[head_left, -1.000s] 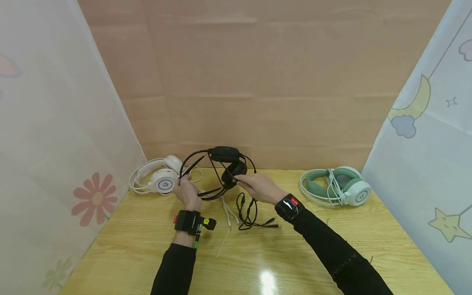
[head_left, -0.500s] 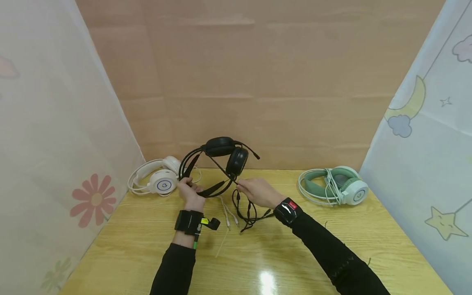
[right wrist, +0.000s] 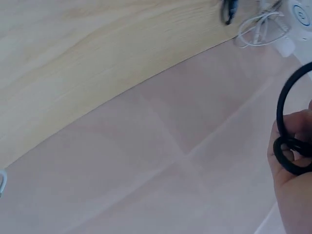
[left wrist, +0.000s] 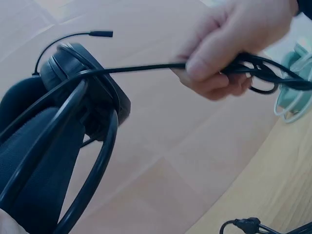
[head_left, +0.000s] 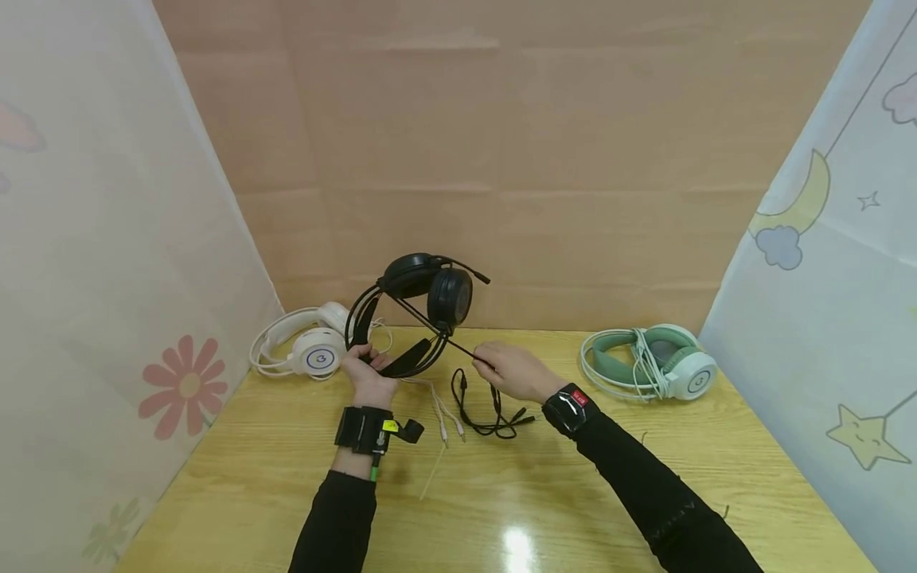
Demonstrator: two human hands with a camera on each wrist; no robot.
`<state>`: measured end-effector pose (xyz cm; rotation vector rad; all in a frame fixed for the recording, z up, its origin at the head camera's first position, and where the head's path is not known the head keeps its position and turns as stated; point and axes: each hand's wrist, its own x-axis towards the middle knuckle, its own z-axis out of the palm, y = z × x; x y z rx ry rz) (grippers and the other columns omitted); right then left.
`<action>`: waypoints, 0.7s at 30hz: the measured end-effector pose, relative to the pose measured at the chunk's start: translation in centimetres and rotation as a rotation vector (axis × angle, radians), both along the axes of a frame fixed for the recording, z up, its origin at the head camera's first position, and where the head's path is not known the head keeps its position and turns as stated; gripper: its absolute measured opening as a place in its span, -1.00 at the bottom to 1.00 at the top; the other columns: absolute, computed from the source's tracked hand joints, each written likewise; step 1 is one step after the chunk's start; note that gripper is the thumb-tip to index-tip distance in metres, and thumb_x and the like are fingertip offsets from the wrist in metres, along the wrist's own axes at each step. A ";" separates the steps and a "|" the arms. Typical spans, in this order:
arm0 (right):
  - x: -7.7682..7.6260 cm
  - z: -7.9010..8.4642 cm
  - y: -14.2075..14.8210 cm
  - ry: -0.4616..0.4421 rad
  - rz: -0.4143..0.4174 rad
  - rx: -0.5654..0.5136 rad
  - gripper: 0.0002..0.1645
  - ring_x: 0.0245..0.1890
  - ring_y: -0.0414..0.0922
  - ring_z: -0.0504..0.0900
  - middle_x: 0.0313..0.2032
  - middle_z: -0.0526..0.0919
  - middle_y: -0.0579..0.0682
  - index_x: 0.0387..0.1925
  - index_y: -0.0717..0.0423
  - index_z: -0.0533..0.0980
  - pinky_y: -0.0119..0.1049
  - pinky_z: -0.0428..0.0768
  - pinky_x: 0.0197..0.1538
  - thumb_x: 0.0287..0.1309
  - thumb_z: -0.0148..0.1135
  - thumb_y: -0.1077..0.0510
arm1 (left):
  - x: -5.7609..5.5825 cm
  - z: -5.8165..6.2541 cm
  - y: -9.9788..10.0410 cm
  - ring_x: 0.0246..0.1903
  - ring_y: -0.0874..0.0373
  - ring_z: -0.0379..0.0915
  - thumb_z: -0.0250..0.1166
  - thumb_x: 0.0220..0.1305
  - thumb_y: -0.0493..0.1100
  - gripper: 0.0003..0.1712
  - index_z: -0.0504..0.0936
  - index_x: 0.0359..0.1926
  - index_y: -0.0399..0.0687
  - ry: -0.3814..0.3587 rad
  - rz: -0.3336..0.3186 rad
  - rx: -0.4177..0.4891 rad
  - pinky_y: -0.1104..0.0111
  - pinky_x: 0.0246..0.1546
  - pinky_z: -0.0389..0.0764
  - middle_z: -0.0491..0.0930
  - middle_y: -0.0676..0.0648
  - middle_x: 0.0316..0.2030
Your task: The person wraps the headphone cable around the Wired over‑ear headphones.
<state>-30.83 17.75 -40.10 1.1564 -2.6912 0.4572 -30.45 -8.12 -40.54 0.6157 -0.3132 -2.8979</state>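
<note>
My left hand (head_left: 370, 384) grips a black headset (head_left: 450, 298) by its headband and holds it above the table. Both ear cups point up and away, and a thin microphone boom sticks out to the right. My right hand (head_left: 517, 372) pinches the headset's black cable (head_left: 462, 348) beside the lower ear cup. In the left wrist view the cable runs taut from the headset to the fingers, with gathered loops (left wrist: 263, 70) beyond them. The cable's lower end (head_left: 494, 430) lies on the table. The right wrist view shows cable loops (right wrist: 294, 168) at the hand.
White headphones (head_left: 315, 350) lie at the back left, their white cable plugs (head_left: 453, 434) reaching toward the middle. Green and white headphones (head_left: 645, 366) with a wound cable lie at the back right. A brown paper wall (head_left: 544, 159) stands behind the wooden table (head_left: 286, 469).
The headset has risen and its ear cups have tilted toward the left. My right hand has moved slightly right from the ear cup, drawing the cable out straight.
</note>
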 end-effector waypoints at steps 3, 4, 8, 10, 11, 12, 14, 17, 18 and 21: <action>-0.3 -0.1 0.6 0.055 0.001 0.019 -0.79 -0.49 -0.29 0.29 -0.45 0.34 -0.21 -0.36 -0.11 0.38 -0.39 0.32 -0.38 0.46 -0.08 0.04 | 0.0 0.1 -0.1 -0.70 0.24 -0.07 -0.09 0.24 -0.27 -0.64 0.25 -0.72 -0.06 -0.001 -0.029 0.028 0.48 -0.69 0.13 0.15 0.07 -0.71; -0.4 -0.2 0.8 0.081 0.000 0.028 -0.80 -0.48 -0.29 0.30 -0.44 0.36 -0.20 -0.36 -0.11 0.40 -0.39 0.33 -0.37 0.44 -0.06 0.05 | 0.0 0.1 -0.1 -0.70 0.24 -0.07 -0.09 0.25 -0.27 -0.63 0.25 -0.72 -0.06 -0.002 -0.033 0.035 0.48 -0.69 0.13 0.15 0.07 -0.71; -0.5 -0.4 1.5 0.170 0.005 0.078 -0.78 -0.38 -0.21 0.38 -0.36 0.48 -0.15 -0.37 -0.09 0.50 -0.30 0.41 -0.27 0.41 -0.01 0.08 | 0.0 0.1 -0.5 -0.73 0.24 -0.05 -0.10 0.28 -0.25 -0.62 0.23 -0.72 -0.05 -0.016 -0.041 0.050 0.48 -0.70 0.12 0.10 0.08 -0.72; -0.4 -0.6 1.7 0.183 0.001 0.099 -0.75 -0.30 -0.16 0.46 -0.31 0.56 -0.12 -0.37 -0.08 0.56 -0.22 0.47 -0.15 0.41 0.00 0.08 | 0.0 0.1 -0.7 -0.76 0.24 -0.05 -0.10 0.25 -0.26 -0.63 0.20 -0.71 -0.04 -0.010 -0.029 0.057 0.48 -0.72 0.10 0.08 0.08 -0.73; -0.3 -0.6 1.8 0.177 -0.004 0.105 -0.74 -0.26 -0.14 0.51 -0.29 0.60 -0.11 -0.35 -0.08 0.58 -0.17 0.49 -0.07 0.42 0.01 0.07 | 0.0 0.2 -0.8 -0.78 0.24 -0.04 -0.10 0.22 -0.27 -0.65 0.20 -0.72 -0.03 -0.008 -0.026 0.055 0.48 -0.72 0.11 0.08 0.08 -0.74; -0.3 -0.6 1.9 0.168 -0.011 0.111 -0.74 -0.21 -0.13 0.56 -0.26 0.64 -0.11 -0.29 -0.05 0.61 -0.13 0.51 0.02 0.42 0.01 0.07 | -0.1 0.2 -0.9 -0.79 0.23 -0.04 -0.09 0.19 -0.28 -0.67 0.20 -0.72 -0.03 -0.006 -0.023 0.051 0.48 -0.73 0.11 0.08 0.08 -0.74; -0.3 -0.7 1.9 0.128 -0.024 0.132 -0.73 -0.18 -0.13 0.63 -0.24 0.68 -0.11 -0.04 0.04 0.59 -0.06 0.46 0.20 0.44 -0.01 0.10 | -0.1 0.2 -1.1 -0.80 0.23 -0.05 -0.09 0.14 -0.30 -0.69 0.19 -0.72 -0.03 0.011 -0.023 0.066 0.47 -0.74 0.10 0.07 0.08 -0.74; -0.3 -0.8 1.7 0.050 -0.040 0.133 -0.57 -0.10 -0.09 0.68 -0.14 0.72 -0.07 0.28 0.14 0.40 -0.07 0.42 0.32 0.43 -0.02 0.21 | -0.1 0.2 -1.2 -0.77 0.23 -0.07 -0.11 0.18 -0.29 -0.66 0.16 -0.72 -0.03 0.014 -0.043 0.085 0.47 -0.75 0.11 0.05 0.07 -0.72; -0.3 -0.8 1.6 0.028 -0.048 0.129 -0.51 -0.05 -0.07 0.68 -0.07 0.71 -0.03 0.34 0.16 0.33 -0.08 0.43 0.31 0.42 -0.04 0.26 | -0.1 0.2 -1.2 -0.77 0.22 -0.07 -0.12 0.20 -0.29 -0.65 0.15 -0.72 -0.03 0.015 -0.050 0.092 0.47 -0.75 0.10 0.02 0.08 -0.70; -0.4 -0.7 1.4 0.002 -0.060 0.077 -0.47 0.10 0.03 0.62 0.08 0.64 0.08 0.30 0.17 0.38 -0.10 0.50 0.25 0.32 -0.04 0.42 | -0.2 0.0 -1.1 -0.76 0.22 -0.09 -0.14 0.24 -0.28 -0.61 0.14 -0.74 -0.03 0.009 -0.057 0.080 0.47 -0.75 0.09 -0.02 0.09 -0.69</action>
